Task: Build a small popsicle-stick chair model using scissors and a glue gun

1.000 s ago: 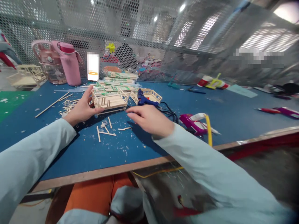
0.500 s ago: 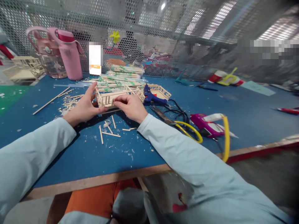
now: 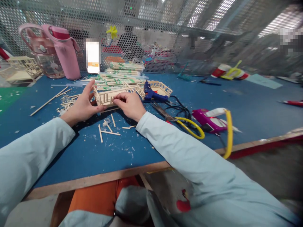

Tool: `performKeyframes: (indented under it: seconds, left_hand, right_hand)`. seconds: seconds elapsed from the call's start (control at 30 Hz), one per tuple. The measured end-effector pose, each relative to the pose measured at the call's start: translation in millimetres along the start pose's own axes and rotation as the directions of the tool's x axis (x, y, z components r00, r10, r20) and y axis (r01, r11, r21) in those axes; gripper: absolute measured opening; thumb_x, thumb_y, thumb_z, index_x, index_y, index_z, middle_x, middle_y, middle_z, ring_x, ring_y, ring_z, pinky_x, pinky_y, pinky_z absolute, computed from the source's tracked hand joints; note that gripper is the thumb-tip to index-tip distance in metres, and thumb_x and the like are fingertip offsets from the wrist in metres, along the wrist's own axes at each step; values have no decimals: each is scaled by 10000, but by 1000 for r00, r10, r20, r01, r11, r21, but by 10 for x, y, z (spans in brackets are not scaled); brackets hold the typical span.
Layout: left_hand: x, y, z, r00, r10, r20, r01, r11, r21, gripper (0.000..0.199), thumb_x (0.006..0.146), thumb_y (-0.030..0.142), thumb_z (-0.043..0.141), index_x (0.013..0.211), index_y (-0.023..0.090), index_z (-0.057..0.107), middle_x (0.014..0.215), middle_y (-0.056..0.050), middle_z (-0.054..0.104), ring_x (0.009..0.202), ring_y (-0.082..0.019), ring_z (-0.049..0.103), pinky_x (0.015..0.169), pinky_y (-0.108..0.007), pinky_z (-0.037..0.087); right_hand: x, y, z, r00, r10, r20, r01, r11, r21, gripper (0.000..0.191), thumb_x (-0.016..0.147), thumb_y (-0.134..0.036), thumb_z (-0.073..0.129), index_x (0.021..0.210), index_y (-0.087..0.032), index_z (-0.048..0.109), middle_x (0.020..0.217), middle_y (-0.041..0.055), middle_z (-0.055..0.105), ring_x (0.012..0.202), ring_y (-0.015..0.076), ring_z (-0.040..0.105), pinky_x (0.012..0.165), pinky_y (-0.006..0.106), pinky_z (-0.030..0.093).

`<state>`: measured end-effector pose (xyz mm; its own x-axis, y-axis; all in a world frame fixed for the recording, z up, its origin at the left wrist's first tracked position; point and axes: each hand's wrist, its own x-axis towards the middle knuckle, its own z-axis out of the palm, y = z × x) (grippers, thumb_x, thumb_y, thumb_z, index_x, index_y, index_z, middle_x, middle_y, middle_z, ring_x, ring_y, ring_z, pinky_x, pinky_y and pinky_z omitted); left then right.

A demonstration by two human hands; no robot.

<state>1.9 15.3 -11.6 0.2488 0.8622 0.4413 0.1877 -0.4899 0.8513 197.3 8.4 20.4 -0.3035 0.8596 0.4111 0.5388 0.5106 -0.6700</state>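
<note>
A small wooden stick model (image 3: 106, 97) with a row of short uprights is tilted above the blue table. My left hand (image 3: 82, 105) grips its left end, thumb along the lower edge and fingers behind. On the model's near side, my right hand (image 3: 129, 104) is closed in a pinch at one of the uprights; a small stick seems to be between the fingertips. Just to the right, a blue glue gun (image 3: 153, 94) rests in front of another stick frame (image 3: 163, 86). Loose short sticks (image 3: 110, 133) lie below the model.
Yellow-handled scissors (image 3: 189, 126) and a purple glue gun (image 3: 209, 120) lie to the right among black cords. Bundled sticks (image 3: 125, 71), a lit phone (image 3: 93, 58) and a pink bottle (image 3: 67, 56) stand or lie behind. A wooden edge (image 3: 101, 179) borders the table.
The view has shifted slightly, so most things sit a little further left and higher. Both hands keep nearly the same hold on the model.
</note>
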Motion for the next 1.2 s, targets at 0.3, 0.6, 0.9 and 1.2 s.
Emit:
performKeyframes:
  seconds: [0.3,0.6,0.9,1.2]
  left_hand:
    - [9,-29,-18,1000,8,10,-9,999,31,1065,586,286,821,1450,272,199,1514,-169,253,1324,-378,389,1020,-546,417]
    - [14,-60,-42,1000,17,26,-19,999,45,1074,596,387,818,1452,299,176,1511,-163,260,1329,-374,383,1031,-564,392]
    - [17,-38,-41,1000,-2,14,2,1000,21,1087,557,402,840,1438,313,210,1515,-159,256,1317,-374,400,1001,-531,437]
    - [12,-27,-47,1000,-14,10,14,999,35,1072,572,323,836,1443,309,213,1516,-157,253,1321,-375,395,1006,-544,427]
  right_hand:
    - [-14,-4,8,1000,-2,-10,2,1000,-3,120,789,-165,604,766,-120,713,695,7,668,652,97,546,665,224,400]
    - [-20,14,41,999,-4,-44,5,1000,22,128,756,-158,599,778,-113,716,673,8,655,624,93,533,650,223,409]
    - [-24,12,44,999,-3,-52,2,1000,-21,145,781,-187,588,784,-125,719,713,25,675,665,111,564,683,240,424]
    - [-15,22,52,998,-14,-56,13,1000,-22,123,781,-181,596,753,-126,703,711,18,666,652,102,544,670,231,413]
